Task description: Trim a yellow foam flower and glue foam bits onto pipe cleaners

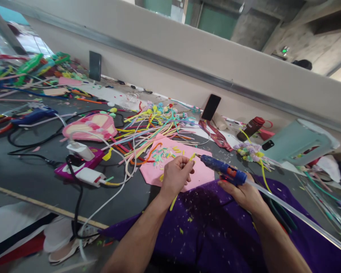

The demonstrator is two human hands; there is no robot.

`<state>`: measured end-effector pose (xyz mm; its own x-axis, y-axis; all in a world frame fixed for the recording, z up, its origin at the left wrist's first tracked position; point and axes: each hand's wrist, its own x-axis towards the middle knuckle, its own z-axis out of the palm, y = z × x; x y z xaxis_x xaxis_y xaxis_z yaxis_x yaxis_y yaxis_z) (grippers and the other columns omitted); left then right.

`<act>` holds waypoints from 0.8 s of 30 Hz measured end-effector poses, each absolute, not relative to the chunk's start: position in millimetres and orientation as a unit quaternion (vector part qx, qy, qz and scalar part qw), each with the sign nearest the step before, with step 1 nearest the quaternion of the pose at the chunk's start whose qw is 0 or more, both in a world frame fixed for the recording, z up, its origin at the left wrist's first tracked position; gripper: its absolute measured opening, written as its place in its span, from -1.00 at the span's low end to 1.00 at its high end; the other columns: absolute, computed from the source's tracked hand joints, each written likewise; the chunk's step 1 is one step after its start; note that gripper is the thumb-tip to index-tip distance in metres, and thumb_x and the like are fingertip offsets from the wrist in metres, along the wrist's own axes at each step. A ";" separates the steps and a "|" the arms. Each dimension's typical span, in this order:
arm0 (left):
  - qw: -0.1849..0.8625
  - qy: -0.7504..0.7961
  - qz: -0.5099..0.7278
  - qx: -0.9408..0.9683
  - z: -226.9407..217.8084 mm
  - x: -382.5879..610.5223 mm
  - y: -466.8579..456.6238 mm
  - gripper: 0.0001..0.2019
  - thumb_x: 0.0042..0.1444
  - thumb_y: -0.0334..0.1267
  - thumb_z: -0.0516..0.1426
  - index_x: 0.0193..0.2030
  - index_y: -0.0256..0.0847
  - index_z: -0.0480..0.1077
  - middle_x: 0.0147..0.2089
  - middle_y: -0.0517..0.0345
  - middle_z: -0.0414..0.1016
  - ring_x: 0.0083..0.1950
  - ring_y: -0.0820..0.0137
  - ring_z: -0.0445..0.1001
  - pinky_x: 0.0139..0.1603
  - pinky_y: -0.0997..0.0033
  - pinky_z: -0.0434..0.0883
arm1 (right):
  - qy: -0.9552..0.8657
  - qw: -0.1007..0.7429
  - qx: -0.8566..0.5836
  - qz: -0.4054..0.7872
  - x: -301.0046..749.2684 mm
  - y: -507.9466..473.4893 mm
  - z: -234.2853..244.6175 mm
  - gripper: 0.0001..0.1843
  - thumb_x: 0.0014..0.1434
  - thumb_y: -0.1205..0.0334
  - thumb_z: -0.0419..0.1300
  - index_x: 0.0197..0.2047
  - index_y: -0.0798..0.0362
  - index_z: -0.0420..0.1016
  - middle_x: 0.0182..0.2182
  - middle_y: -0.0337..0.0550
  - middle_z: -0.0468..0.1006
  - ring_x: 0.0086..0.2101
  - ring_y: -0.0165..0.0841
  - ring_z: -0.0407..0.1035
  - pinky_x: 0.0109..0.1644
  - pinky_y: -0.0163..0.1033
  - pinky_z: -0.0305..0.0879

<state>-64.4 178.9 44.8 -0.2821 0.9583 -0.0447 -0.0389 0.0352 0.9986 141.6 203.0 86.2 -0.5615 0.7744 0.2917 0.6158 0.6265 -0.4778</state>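
Observation:
My left hand (176,172) is closed in a pinch on a yellow pipe cleaner (174,203), whose tail hangs below the palm and whose tip shows above the fingers. My right hand (243,191) grips a blue glue gun (223,167) with a long clear glue stick running out of its back end. The gun's nozzle points left, close to the pipe cleaner's upper tip; whether they touch I cannot tell. Under my left hand lies a pink sheet (201,172) bearing short cut pieces of yellow and green pipe cleaner. A purple cloth (204,227) with yellow scraps covers my lap.
A heap of coloured pipe cleaners (156,129) spreads behind the sheet. To the left are a magenta power strip (95,161) with plugs and cables, and a pink heart-shaped piece (89,127). A phone (211,107), brown bottle (252,128) and pale green bin (298,142) stand behind.

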 end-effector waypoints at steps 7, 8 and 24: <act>0.444 0.561 0.570 0.403 45.0 -65.2 179.4 -0.77 0.03 -0.10 0.13 -0.44 -0.23 0.35 -0.56 0.23 0.44 -0.69 0.58 0.29 -0.75 0.64 0.22 | -0.872 0.244 -0.393 0.161 139.4 201.9 88.3 -0.72 0.16 0.04 0.13 -0.42 0.08 0.38 -0.55 -0.24 0.40 -0.54 -0.38 0.27 -0.45 -0.30 0.14; 0.445 0.560 0.571 0.402 45.4 -65.3 179.4 -0.77 0.02 -0.09 0.13 -0.44 -0.23 0.35 -0.56 0.24 0.44 -0.69 0.58 0.29 -0.75 0.64 0.22 | -0.874 0.241 -0.390 0.163 139.2 201.3 89.1 -0.72 0.16 0.04 0.13 -0.41 0.08 0.38 -0.54 -0.23 0.40 -0.53 -0.38 0.28 -0.45 -0.30 0.14; 0.440 0.565 0.569 0.405 46.8 -65.3 179.0 -0.76 0.02 -0.07 0.13 -0.45 -0.23 0.35 -0.56 0.23 0.44 -0.70 0.57 0.29 -0.75 0.64 0.21 | -0.880 0.222 -0.387 0.160 136.2 198.6 93.2 -0.72 0.18 0.06 0.09 -0.42 0.09 0.37 -0.55 -0.25 0.38 -0.53 -0.39 0.26 -0.46 -0.31 0.11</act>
